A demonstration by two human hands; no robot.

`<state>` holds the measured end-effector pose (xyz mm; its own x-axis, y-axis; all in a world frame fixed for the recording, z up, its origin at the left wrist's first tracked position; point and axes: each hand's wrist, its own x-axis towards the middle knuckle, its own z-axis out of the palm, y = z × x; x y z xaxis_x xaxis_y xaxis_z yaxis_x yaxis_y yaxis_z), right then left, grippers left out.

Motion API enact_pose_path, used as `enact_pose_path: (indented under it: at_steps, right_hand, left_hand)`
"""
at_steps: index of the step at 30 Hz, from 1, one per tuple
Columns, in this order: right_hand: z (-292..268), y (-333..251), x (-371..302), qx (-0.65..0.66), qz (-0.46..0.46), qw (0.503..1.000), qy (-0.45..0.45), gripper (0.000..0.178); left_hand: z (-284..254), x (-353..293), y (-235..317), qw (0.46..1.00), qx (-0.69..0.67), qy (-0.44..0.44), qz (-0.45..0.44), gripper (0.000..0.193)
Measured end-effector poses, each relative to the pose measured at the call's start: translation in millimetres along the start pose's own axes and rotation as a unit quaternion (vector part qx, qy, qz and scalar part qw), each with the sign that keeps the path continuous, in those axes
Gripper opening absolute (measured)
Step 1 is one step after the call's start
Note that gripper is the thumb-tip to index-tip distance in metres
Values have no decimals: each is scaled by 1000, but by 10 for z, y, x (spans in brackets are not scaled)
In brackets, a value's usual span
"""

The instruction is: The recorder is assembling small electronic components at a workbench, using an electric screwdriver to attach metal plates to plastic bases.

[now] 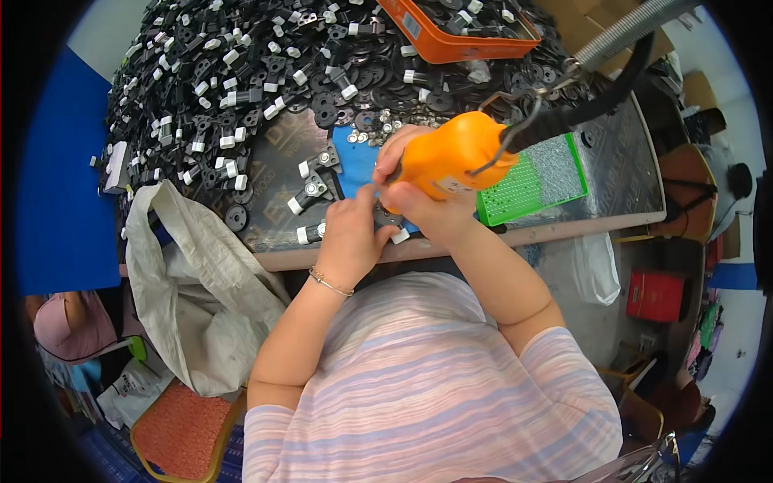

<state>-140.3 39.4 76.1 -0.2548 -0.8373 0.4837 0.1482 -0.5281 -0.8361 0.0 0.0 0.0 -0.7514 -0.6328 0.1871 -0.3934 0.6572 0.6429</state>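
My right hand point(435, 213) is wrapped round an orange electric screwdriver point(455, 153), its front end pointing down toward the table's near edge. The tool hangs from a coiled metal spring point(624, 36). Close beside its tip, my left hand point(352, 233) closes its fingers on a black plastic part point(388, 218) with a white end. My fingers cover much of that part and the screwdriver's tip. Just left of the hands lie several similar black parts with white ends point(310, 193). A blue mat point(348, 165) shows partly under the hands, with small silvery metal pieces point(389, 122) beyond it.
A large heap of black parts with white ends point(241, 88) covers the table's far left. Behind sits an orange basket point(451, 50). A green tray point(523, 189) of small metal pieces stands right of the screwdriver. A whitish sack point(201, 266) hangs at the left front edge.
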Motion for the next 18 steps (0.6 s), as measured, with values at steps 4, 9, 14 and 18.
enact_pose_path:
  at_steps: [4,9,14,18]
  right_hand:
    - [7,45,14,-25,-13,1000,-8,27]
    - [62,70,65,-64,-45,995,-55,24]
    - [39,85,124,-74,-44,992,-92,26]
    - [-14,37,165,-16,-3,991,-135,28]
  left_hand:
    - [-30,10,34,1000,-1,9,12,56]
    - [-6,-5,-4,1000,9,19,11,49]
    - [5,9,-23,999,12,22,26,34]
    - [-41,37,16,999,-9,20,44,37]
